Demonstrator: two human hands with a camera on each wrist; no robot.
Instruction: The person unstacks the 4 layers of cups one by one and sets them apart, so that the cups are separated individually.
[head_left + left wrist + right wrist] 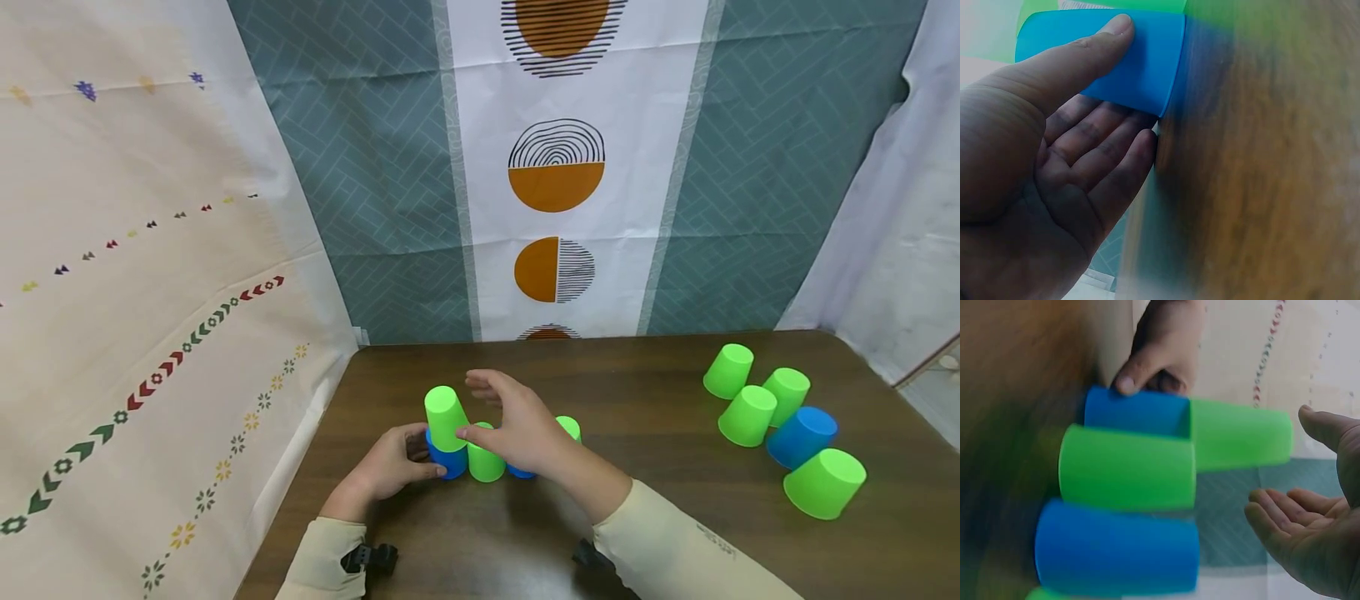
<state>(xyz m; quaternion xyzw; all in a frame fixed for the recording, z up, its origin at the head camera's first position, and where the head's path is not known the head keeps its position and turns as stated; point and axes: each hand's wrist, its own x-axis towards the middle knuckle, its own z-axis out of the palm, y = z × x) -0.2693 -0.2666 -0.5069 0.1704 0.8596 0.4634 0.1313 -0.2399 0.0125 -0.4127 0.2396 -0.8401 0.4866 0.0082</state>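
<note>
My left hand (390,462) grips an upside-down blue cup (1147,56) on the table, thumb on its near side and fingers behind. On top, a green cup (444,417) stands inverted; in the right wrist view it reaches over toward the neighbouring green cup (1129,469). A second blue cup (1116,550) continues the row, with another green cup (568,427) past it, partly hidden by my right arm. My right hand (517,421) hovers by the upper green cup, thumb and fingers spread with a gap between them and that cup in the right wrist view.
At the right of the brown table (637,392) are several inverted green cups (825,483) and a blue cup (802,437). Patterned cloth (375,167) hangs behind the table's far edge, and a white cloth (187,333) hangs along the left.
</note>
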